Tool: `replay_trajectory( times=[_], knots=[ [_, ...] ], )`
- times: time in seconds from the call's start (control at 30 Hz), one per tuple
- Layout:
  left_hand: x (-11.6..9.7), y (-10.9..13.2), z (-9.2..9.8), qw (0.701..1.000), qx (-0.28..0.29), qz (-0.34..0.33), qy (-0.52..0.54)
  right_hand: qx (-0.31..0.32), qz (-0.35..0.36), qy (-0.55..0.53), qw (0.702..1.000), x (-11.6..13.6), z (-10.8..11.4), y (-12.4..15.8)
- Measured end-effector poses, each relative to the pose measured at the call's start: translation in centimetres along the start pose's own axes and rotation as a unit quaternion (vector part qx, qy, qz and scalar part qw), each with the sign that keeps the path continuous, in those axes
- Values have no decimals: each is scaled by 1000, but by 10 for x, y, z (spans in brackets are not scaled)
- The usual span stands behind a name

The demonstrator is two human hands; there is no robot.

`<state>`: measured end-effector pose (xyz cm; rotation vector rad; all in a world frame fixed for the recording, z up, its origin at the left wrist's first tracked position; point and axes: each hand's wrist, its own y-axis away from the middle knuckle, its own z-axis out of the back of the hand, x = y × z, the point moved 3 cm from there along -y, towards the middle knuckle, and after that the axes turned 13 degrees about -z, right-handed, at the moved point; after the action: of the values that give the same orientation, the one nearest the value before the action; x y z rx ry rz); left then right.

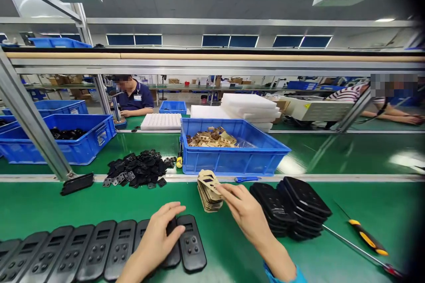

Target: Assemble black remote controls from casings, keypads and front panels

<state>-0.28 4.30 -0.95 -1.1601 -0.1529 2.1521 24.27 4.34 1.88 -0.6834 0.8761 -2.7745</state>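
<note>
My left hand [157,236] is over the near end of a row of black plastic casings [96,247], its fingers apart and nothing in them. Just right of its thumb lies a casing [191,243] with several round buttons or bumps and a slot. My right hand [247,214] pinches the right edge of a tan cut-out plate [209,178] at the top of a stack of like plates [210,201]. That plate sits a little askew on the pile. The thumb of this hand is mostly hidden.
Behind the stack stands a blue bin [232,161] of tan parts. Left of it lies a heap of small black plates [139,168]. Stacked black covers [303,208] and screwdrivers [367,236] lie at right. A metal post [36,119] rises at left. Two people work opposite.
</note>
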Motion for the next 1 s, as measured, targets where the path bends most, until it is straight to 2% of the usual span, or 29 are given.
replay_trajectory(
  times=[0.07,0.13,0.23,0.3,0.4,0.47,0.5,0.57,0.63,0.67,0.8,0.87,0.93,1.0],
  knots=[
    [7,-2,-3,988,-53,53,135,-70,-68,-102,990,5,5,6],
    [11,-2,-7,954,-103,97,263,-78,-156,-212,962,8,0,13],
    [11,-1,-12,912,-142,134,361,21,-226,-295,928,16,-19,24],
    [9,1,-12,900,-155,163,374,62,-233,-295,925,19,-29,30],
    [7,3,-12,893,-143,212,371,53,-185,-217,957,22,-31,35],
    [6,6,-14,889,-114,234,376,58,-99,-150,982,30,-29,36],
    [5,6,-15,886,-98,239,384,80,-53,-130,987,36,-28,37],
    [2,8,-19,877,-69,239,411,152,11,-132,980,48,-30,41],
    [-2,8,-24,862,-54,231,449,213,32,-161,963,57,-33,46],
    [-4,9,-26,851,-54,229,470,224,36,-172,959,61,-35,48],
    [-13,9,-34,801,-63,229,549,177,83,-193,962,66,-39,55],
    [-14,10,-37,783,-58,231,574,143,71,-252,954,62,-38,57],
    [-12,10,-36,776,-63,233,582,90,-31,-378,921,50,-34,55],
    [-8,9,-33,787,-69,228,569,6,-181,-507,843,34,-28,53]
  ],
)
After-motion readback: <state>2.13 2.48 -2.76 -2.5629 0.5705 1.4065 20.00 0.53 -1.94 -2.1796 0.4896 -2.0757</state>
